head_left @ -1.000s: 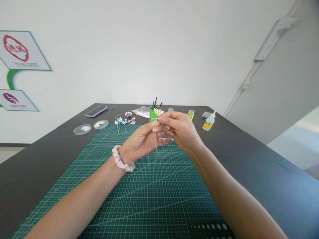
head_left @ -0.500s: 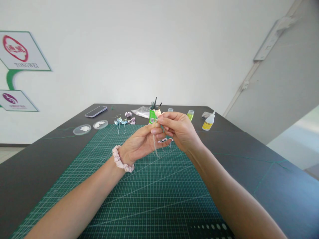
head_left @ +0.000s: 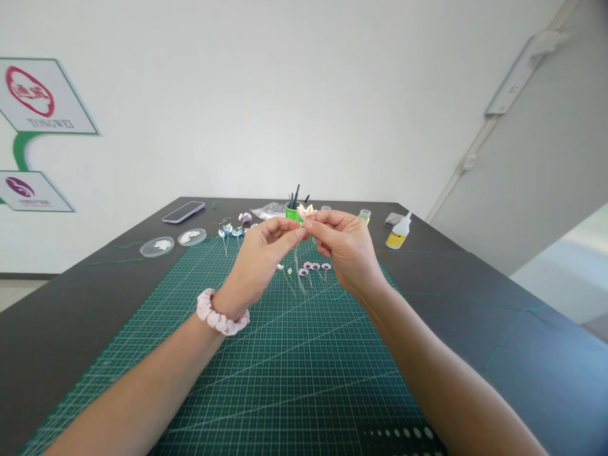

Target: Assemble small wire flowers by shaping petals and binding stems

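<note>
A small pale pink and cream flower is held up above the far part of the cutting mat. My left hand, a pink scrunchie round its wrist, pinches the flower's stem just below the petals. At the flower's base, the thumb and forefinger of my right hand are pressed together on it too. A thin pale strand dangles beneath the fingertips. On the mat under my hands lie several pink wired petal loops and a small green leaf.
Farther back stand a green can of tools and a yellow-labelled glue bottle. To the left are blue wired petals, purple flowers, two shallow dishes with white pieces, and a phone. A hole template lies in front.
My left hand has turned over, its spread lower fingers now tucked behind, pinching closer to the flower. The petals now show more fully, and so do the pink loops on the mat.
</note>
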A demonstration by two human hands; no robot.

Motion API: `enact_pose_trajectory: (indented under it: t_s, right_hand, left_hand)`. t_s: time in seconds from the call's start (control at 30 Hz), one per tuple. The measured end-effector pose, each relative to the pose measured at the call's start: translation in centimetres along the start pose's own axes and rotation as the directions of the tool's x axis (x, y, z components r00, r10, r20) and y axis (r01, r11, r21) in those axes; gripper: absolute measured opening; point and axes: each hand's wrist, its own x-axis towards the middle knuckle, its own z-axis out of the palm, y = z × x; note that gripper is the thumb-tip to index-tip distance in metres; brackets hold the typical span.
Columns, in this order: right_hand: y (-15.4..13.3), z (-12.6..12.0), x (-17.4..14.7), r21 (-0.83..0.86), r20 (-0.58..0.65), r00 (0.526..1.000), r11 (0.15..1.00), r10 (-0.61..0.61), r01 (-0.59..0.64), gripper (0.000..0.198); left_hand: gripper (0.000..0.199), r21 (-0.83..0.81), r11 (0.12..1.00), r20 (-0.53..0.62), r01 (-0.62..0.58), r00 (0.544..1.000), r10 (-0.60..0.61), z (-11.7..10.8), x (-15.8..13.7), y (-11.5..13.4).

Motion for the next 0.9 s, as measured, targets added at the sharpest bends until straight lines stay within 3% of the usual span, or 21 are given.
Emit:
enact_pose_trajectory:
  t_s: [0.1,0.37,0.6,0.9]
  right_hand:
    - [-0.08,0.15,-0.03,-0.021,-0.014,1.0,1.0,-0.01,0.01,0.008]
    - [0.06,-0.13,0.03,-0.076,-0.015,1.0,0.997,-0.014,0.013,0.007]
    - [-0.01,-0.04,0.13,-0.129,-0.036,0.999,0.991,-0.039,0.034,0.006]
    - [-0.1,0.09,-0.05,-0.163,-0.036,0.998,0.986,-0.05,0.043,0.007]
  left_hand:
    - [0.007,0.162,0.986,-0.056,-0.026,0.998,0.036,0.17,-0.15,0.25]
    - [0.009,0.269,0.954,-0.03,-0.135,0.989,0.148,-0.12,-0.13,0.16]
    - [0.012,0.47,0.872,-0.125,-0.139,0.967,0.222,0.08,-0.23,0.8]
    - [0.012,0.526,0.841,-0.152,-0.13,0.958,0.243,-0.01,-0.22,0.78]
